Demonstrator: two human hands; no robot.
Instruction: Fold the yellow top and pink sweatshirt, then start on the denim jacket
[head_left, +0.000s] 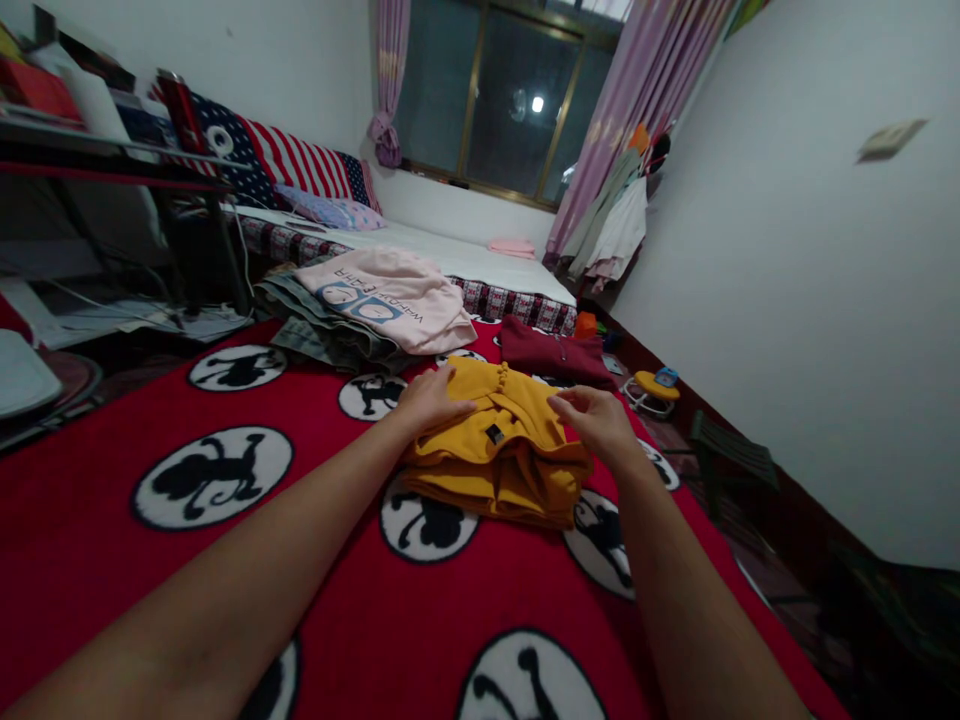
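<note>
Left hand [433, 402] looks loose, thumb spread over the edge of the folded yellow garment [529, 425]; right hand [596, 415] has its fingertips at the opposite edge, can't tell if they're actually pinching. Garment's just below the frame's centre, right between the two, neither hand clearly nearer, most of it lower in frame than the fingertips. Long axis? Honestly hard to call.

Purple curtain [630, 100] beside dark window [517, 110], low yellow-topped stool [648, 385]
</note>
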